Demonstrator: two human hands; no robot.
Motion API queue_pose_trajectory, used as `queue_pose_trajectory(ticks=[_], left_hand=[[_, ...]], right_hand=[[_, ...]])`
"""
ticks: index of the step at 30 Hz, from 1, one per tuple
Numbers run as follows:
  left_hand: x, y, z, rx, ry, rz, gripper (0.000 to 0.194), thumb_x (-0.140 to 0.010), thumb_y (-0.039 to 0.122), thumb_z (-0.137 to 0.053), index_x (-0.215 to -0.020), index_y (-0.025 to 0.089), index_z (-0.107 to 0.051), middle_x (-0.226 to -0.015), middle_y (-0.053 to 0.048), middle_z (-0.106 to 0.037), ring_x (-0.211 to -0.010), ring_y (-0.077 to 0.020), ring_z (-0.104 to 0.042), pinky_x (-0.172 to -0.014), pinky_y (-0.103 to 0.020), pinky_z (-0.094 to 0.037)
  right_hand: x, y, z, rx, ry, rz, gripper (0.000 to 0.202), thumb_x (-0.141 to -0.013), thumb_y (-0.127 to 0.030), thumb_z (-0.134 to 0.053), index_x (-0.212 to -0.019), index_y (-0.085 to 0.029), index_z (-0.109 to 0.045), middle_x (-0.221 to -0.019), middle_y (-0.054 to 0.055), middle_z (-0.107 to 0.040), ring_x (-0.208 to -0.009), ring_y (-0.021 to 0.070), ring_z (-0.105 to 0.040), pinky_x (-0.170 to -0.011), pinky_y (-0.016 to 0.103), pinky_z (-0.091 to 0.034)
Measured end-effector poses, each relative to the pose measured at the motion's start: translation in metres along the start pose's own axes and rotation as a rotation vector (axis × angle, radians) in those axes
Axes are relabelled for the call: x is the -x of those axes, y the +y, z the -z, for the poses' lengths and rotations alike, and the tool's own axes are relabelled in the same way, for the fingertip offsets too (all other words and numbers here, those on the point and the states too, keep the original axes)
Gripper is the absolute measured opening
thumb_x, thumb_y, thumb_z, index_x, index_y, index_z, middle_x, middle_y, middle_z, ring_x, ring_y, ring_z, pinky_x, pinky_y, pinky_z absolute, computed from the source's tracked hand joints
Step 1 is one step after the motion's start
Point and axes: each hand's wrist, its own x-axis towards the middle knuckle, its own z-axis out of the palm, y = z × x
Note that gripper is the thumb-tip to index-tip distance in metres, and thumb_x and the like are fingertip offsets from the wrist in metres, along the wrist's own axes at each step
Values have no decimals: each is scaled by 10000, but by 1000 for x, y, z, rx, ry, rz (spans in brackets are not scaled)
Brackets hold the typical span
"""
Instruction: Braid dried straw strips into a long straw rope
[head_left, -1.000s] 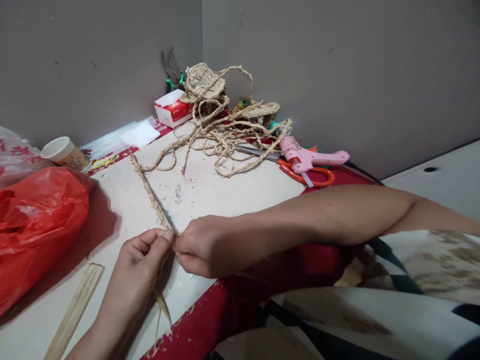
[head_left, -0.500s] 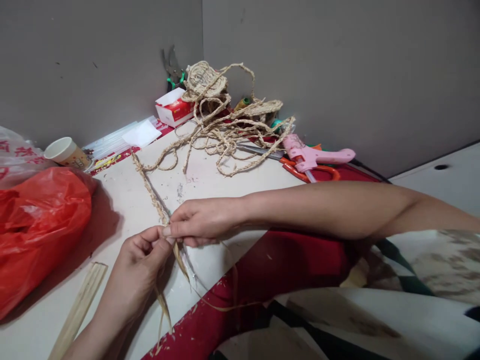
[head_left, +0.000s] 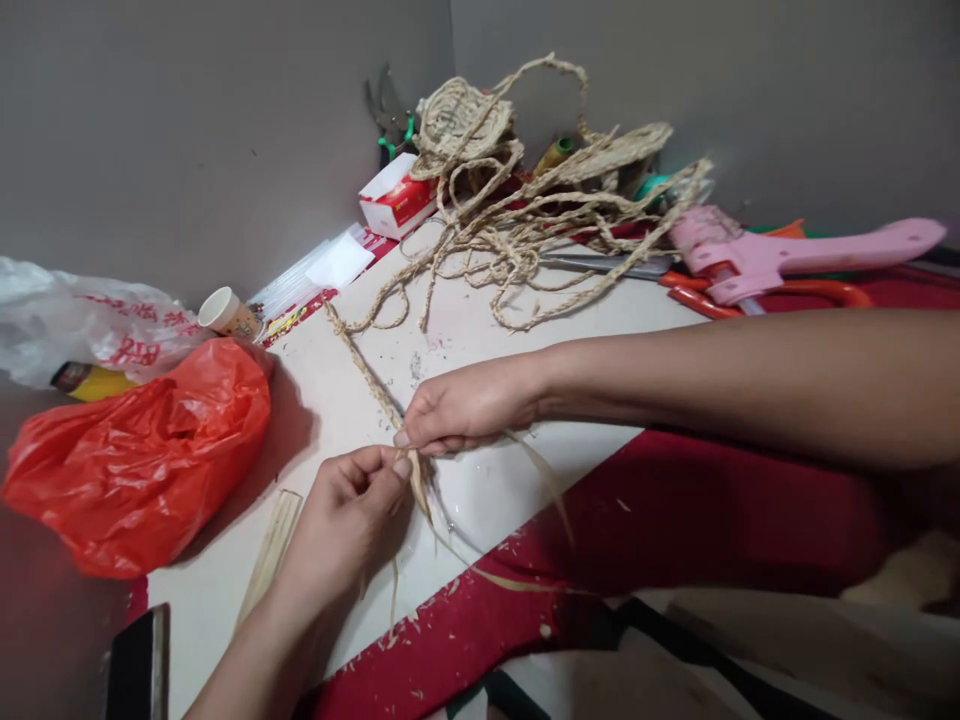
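A braided straw cord (head_left: 367, 375) slants down the white board to my two hands, which meet at its lower end. My left hand (head_left: 352, 510) pinches straw strands between thumb and forefinger, just below the braid. Close against it, my right hand (head_left: 469, 400) is closed on the end of the braid, its fingertips partly hidden. Loose straw strands (head_left: 421, 487) hang below the fingers, and a long thin one trails right over the red cloth. Further back, the cord runs into a tangled heap of braided rope (head_left: 517, 240).
Pink glue gun (head_left: 795, 255) and orange-handled scissors (head_left: 690, 285) lie back right. Behind stand a red-and-white box (head_left: 397, 200), pruning shears (head_left: 390, 120) and a paper cup (head_left: 229, 313). A red plastic bag (head_left: 150, 450), wooden strip (head_left: 270, 550) and dark phone-like object (head_left: 137, 665) are left.
The view has shifted, so everything sits further right in the picture. My hands stay together at the braid's end, now slightly further apart, with a strand stretched between them.
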Motion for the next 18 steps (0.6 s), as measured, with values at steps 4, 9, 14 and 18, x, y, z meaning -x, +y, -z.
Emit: queue_pose_trajectory(ticks=[4, 9, 14, 18], left_hand=[[23, -3, 24, -172, 50, 77, 355, -818, 503, -610, -858, 158, -685, -529, 62, -323, -482, -67, -225, -453, -203, -152], [61, -13, 51, -282, 172, 167, 386, -766, 550, -637, -777, 167, -688, -554, 40, -341, -512, -90, -268, -461, -209, -204], [82, -20, 71, -566, 400, 139, 379, -712, 565, -654, -716, 187, -672, -557, 1, -504, -494, -129, -409, -478, -232, -329], [74, -27, 80, -849, 709, -8, 311, -711, 507, -659, -822, 218, -680, -681, -26, -654, -532, -174, -545, -543, -252, -402]], right_hand=[[0, -3, -1, -178, -43, -31, 318, -907, -296, -455, -623, -156, -427, -403, -102, -283, -319, 23, -176, -321, 162, -124], [0, -4, 0, -282, -88, -25, 287, -904, -237, -449, -632, -144, -447, -393, -109, -282, -302, 12, -162, -305, 137, -109], [-1, -2, 1, -284, -105, -37, 284, -906, -238, -444, -638, -142, -456, -398, -105, -270, -311, 13, -170, -304, 127, -115], [-2, -1, 2, -274, -109, -36, 301, -905, -244, -451, -623, -139, -467, -391, -98, -260, -320, 17, -152, -294, 131, -117]])
